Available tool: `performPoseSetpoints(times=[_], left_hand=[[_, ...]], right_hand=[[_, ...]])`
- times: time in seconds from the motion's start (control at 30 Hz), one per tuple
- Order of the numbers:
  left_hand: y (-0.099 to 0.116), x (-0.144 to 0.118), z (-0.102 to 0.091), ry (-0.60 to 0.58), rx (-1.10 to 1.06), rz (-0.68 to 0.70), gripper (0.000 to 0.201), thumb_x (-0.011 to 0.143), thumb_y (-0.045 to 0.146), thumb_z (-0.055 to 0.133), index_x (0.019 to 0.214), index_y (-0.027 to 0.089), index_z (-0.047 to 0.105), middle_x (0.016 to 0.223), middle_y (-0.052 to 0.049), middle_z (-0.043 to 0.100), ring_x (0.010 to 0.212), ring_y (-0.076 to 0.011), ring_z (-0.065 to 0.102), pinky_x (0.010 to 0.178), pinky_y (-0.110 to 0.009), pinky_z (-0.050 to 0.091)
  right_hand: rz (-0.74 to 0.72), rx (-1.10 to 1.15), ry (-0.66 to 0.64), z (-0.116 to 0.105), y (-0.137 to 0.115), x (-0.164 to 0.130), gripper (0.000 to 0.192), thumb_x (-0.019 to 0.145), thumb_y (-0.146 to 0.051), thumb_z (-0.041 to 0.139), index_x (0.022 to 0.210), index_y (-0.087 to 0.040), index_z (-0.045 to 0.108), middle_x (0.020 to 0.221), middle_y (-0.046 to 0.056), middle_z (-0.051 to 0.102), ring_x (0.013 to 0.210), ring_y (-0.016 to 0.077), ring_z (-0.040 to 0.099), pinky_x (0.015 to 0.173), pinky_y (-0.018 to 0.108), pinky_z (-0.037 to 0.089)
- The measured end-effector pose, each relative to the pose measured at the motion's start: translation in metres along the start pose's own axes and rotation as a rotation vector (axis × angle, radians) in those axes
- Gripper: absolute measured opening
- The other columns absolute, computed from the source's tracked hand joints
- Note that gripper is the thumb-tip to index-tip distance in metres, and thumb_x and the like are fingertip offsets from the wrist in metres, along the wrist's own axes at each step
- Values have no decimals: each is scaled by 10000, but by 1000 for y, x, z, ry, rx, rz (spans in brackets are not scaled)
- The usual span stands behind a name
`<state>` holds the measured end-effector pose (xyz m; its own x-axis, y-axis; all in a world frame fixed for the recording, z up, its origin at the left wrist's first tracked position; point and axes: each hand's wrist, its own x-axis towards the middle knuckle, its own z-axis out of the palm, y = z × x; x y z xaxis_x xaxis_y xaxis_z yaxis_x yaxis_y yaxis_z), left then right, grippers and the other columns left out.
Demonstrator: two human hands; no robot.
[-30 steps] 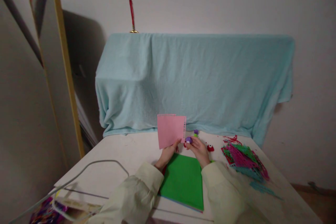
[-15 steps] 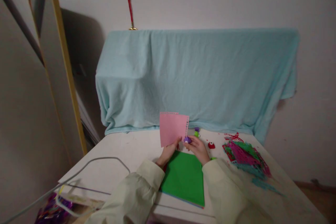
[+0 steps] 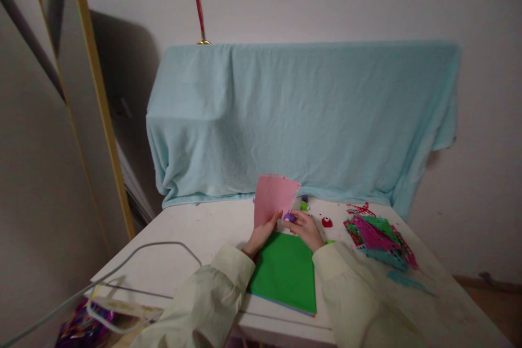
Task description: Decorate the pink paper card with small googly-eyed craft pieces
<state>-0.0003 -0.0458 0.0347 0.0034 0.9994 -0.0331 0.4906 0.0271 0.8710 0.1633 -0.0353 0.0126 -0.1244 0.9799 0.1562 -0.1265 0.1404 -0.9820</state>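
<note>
1. My left hand [image 3: 261, 235] is raised just above the table [image 3: 196, 239], forearm angled inward, thumb and fingers pinched closed on the lower edge of the pink sheet [image 3: 274, 199].
2. The pink sheet stands nearly upright, tilted slightly to the right, in front of the blue cloth [image 3: 302, 119]. Its top and right edges are notched with small cut-outs.
3. My right hand [image 3: 306, 230] lies just beside the left, wrist low, fingers curled closed around the purple punch [image 3: 289, 217].
4. The purple punch sits at the lower right corner of the pink sheet, touching it. I cannot tell whether the paper is inside its slot.
5. Both cream sleeves [image 3: 212, 299] converge from the bottom of the view, forearms forming a V over the green sheet [image 3: 285, 272].
6. The green sheet lies flat on the table directly below both hands, on top of a thin stack.
7. A red punch [image 3: 327, 222] and a green punch [image 3: 304, 206] rest on the table near the right hand.
8. A pile of cut paper [image 3: 379, 239] lies well to the right.
</note>
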Motion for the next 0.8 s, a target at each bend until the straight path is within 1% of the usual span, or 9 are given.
performPoseSetpoints(times=[0.1, 0.17, 0.23, 0.33, 0.47, 0.57, 0.67, 0.73, 0.8], left_hand=[[2, 0, -2, -66, -71, -57, 475, 770, 629, 437, 717, 211, 657, 647, -38, 622, 678, -210, 592, 701, -290, 419], [3, 0, -2, -54, -98, -87, 474, 763, 633, 442, 669, 214, 644, 612, -37, 615, 661, -215, 589, 688, -292, 420], [3, 1, -1, -19, -111, -92, 481, 759, 640, 437, 622, 220, 626, 575, -36, 607, 640, -219, 584, 671, -296, 420], [3, 0, -1, 7, -105, -71, 459, 753, 629, 456, 637, 221, 633, 572, -37, 609, 652, -221, 588, 674, -296, 418], [2, -1, -3, -25, -65, -36, 415, 751, 594, 487, 714, 219, 660, 624, -34, 624, 707, -214, 598, 706, -285, 412], [0, 1, 0, -39, -40, -17, 438, 757, 603, 473, 676, 210, 649, 614, -32, 615, 681, -205, 587, 689, -283, 409], [-3, 6, 5, 6, -40, 19, 482, 763, 625, 451, 621, 196, 622, 588, -31, 596, 635, -193, 561, 676, -289, 406], [-5, 9, 8, 57, -56, 82, 495, 769, 629, 443, 616, 188, 608, 587, -30, 590, 636, -184, 548, 686, -286, 406], [-6, 11, 10, 79, -72, 148, 501, 777, 628, 434, 607, 183, 591, 588, -29, 584, 635, -175, 539, 694, -282, 404]], right_hand=[[12, -15, 19, 1, -3, -1, 419, 573, -398, 793, 878, -176, 611, 726, 18, 651, 540, 122, 543, 448, 218, 394], [21, -26, 26, 1, -4, -2, 441, 563, -421, 791, 886, -176, 617, 729, 21, 654, 538, 125, 545, 444, 220, 396], [27, -32, 36, 0, -5, -2, 457, 561, -427, 789, 904, -176, 621, 729, 22, 654, 536, 124, 545, 441, 218, 396], [31, -26, 44, -1, -3, -1, 444, 567, -413, 788, 907, -180, 625, 707, 9, 643, 520, 114, 533, 440, 214, 388], [32, -11, 27, 0, -1, -1, 415, 565, -408, 790, 874, -184, 627, 675, -10, 628, 511, 108, 524, 447, 216, 381], [11, -3, -6, 1, -2, -1, 383, 573, -407, 788, 837, -180, 629, 632, -25, 605, 505, 104, 511, 452, 216, 366], [10, -6, -8, 1, -2, -1, 364, 580, -413, 783, 810, -178, 627, 613, -30, 594, 492, 98, 496, 450, 217, 356], [21, -15, 9, 1, -2, -1, 373, 577, -418, 783, 814, -177, 626, 613, -28, 596, 487, 98, 492, 446, 218, 354], [24, -21, 14, 0, 0, -1, 381, 580, -414, 782, 831, -175, 626, 622, -23, 599, 490, 97, 492, 445, 215, 356]])
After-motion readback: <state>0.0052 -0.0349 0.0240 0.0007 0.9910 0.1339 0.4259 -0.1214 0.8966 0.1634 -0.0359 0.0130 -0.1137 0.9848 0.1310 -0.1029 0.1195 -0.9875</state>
